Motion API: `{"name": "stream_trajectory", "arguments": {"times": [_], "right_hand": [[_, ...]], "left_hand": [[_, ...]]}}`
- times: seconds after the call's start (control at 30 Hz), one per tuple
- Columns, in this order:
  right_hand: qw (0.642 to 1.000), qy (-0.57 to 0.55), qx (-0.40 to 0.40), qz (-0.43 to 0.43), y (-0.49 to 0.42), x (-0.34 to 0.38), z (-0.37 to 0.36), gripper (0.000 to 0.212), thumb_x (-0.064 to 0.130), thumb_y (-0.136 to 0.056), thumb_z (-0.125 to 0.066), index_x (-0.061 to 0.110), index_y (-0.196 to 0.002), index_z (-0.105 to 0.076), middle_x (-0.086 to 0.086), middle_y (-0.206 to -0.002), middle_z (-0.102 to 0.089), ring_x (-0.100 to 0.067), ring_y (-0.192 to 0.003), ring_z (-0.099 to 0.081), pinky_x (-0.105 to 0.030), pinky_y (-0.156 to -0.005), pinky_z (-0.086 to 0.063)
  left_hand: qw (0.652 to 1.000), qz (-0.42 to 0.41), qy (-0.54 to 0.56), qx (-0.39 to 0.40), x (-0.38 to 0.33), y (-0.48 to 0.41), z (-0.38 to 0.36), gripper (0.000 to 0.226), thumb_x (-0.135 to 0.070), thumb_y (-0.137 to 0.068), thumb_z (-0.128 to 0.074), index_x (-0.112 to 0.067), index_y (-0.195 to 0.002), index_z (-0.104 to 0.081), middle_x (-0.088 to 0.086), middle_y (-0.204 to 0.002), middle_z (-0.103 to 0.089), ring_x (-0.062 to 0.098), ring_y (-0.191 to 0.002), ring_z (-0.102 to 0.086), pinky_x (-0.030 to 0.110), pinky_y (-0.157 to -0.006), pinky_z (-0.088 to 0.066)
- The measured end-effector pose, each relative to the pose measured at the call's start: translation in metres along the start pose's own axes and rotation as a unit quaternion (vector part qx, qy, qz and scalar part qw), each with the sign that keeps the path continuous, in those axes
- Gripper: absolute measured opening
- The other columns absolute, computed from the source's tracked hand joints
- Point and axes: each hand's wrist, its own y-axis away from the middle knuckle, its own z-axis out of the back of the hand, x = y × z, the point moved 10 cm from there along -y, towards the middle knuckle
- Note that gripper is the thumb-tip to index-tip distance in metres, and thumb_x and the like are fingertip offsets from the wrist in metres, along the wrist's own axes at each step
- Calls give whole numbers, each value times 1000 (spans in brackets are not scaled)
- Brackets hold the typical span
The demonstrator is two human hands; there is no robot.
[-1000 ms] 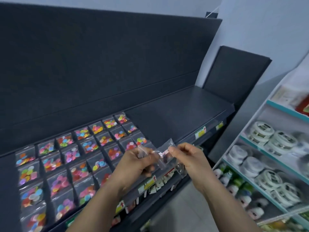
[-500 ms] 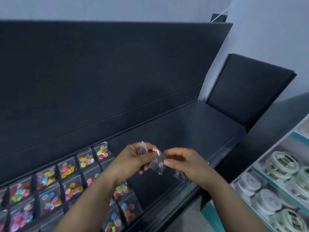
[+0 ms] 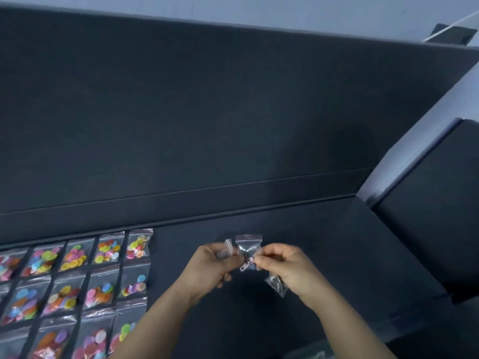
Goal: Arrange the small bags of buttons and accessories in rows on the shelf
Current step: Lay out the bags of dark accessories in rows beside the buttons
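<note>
**Small bag held over the shelf, before placing**

Small bag (image 3: 248, 248) hangs over the bare shelf (image 3: 324, 255), right of the rows of button bags (image 3: 103, 268). Fingers of the left hand (image 3: 212, 268) and right hand (image 3: 285, 265) pinch it from either side. A spare bag (image 3: 276, 283) sits under the right palm. Likely next: lay 1 bag beside the last column, edges aligned.

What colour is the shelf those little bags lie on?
The shelf is dark charcoal grey, plain, no pattern; the head view shows it.

Clear button bags (image 3: 102, 291) in flat rows on dark shelf (image 3: 337, 242); one small bag (image 3: 248, 247) aloft, upright.
</note>
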Motion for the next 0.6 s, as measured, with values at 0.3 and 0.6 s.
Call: {"name": "stream_trajectory", "arguments": {"times": [0.3,0.6], "right_hand": [[1000,19,-22,-6,-66,-20,62,13,20,-83,-72,24,-96,-72,7,-94,-71,3,-85,-63,-7,-68,-44],[993,100,56,-19,-108,-30,76,27,14,-76,-78,21,-101,-67,3,-94,-67,-3,-84,-63,-12,-70,-45]], "left_hand": [[983,60,-62,-165,17,-61,7,18,-23,-86,-67,-10,-74,-67,1,-55,-56,15,-50,-50,22,-46,-38],[907,47,-282,-309,-3,-79,26,31,-49,-76,-70,-21,-80,-58,-6,-81,-59,21,-78,-56,28,-63,-41]]}}
